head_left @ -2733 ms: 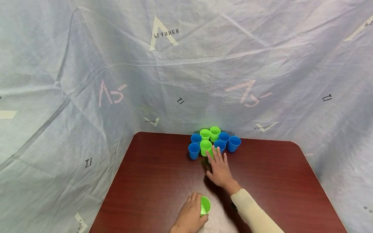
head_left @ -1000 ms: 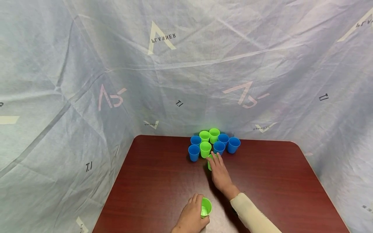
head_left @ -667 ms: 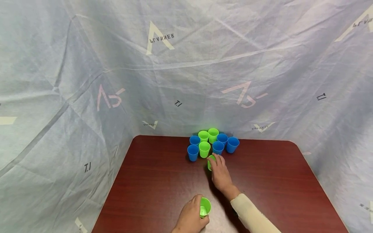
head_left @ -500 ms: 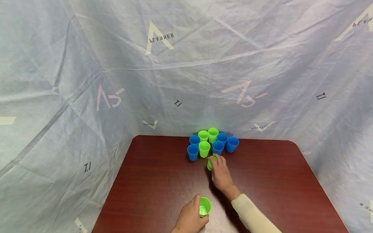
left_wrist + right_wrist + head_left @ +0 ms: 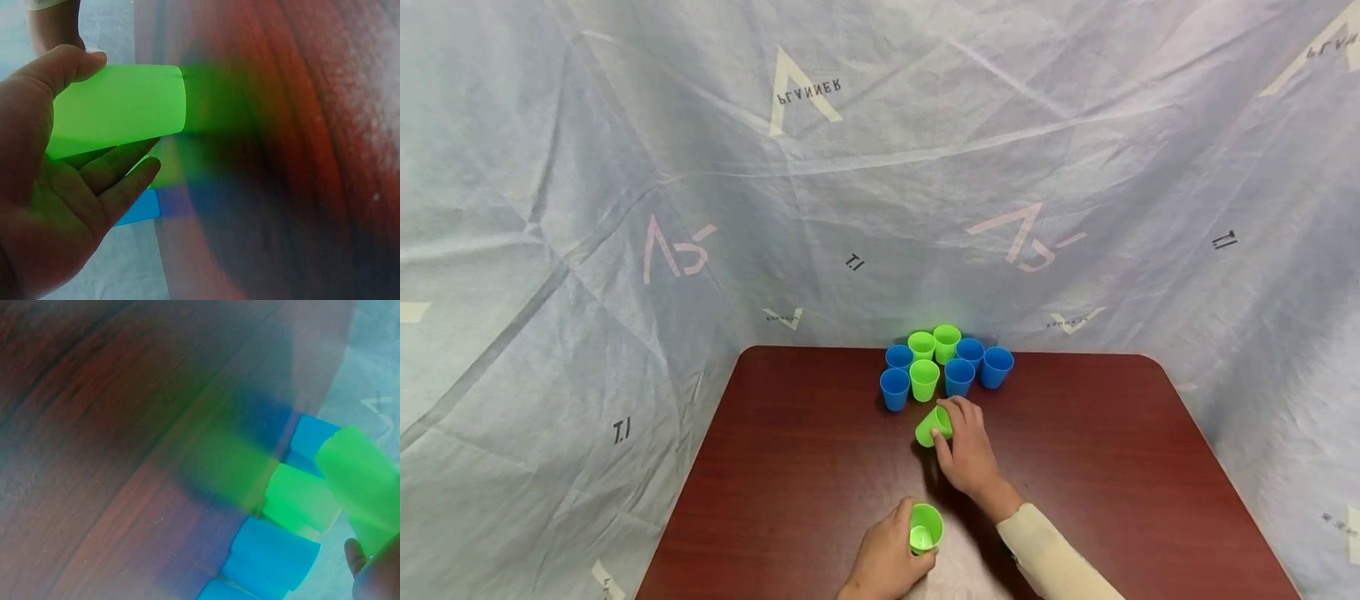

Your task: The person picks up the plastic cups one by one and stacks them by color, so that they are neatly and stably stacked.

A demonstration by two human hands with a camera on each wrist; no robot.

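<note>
Near the front of the table, my left hand (image 5: pixel 886 553) grips a green cup (image 5: pixel 927 528) by its side, mouth up. The left wrist view shows that green cup (image 5: pixel 119 109) between the thumb and fingers of my left hand (image 5: pixel 56 169). Farther back, my right hand (image 5: pixel 968 450) holds another green cup (image 5: pixel 931 427), tilted with its base to the left. In the right wrist view this green cup (image 5: pixel 362 487) is at the right edge, with part of my right hand (image 5: pixel 378 575) below it; most of the hand is out of that view.
At the back of the dark red table (image 5: pixel 790 467) stand several upright cups close together, among them a green cup (image 5: pixel 924 381), a blue cup (image 5: pixel 894 390) and a blue cup at the right (image 5: pixel 997 368). A printed grey cloth (image 5: pixel 880 208) hangs behind and beside the table.
My right hand reached over the front green cup, closed on it, and drew it toward me and left, away from the group, tipping it. My left hand has stayed around its cup.
</note>
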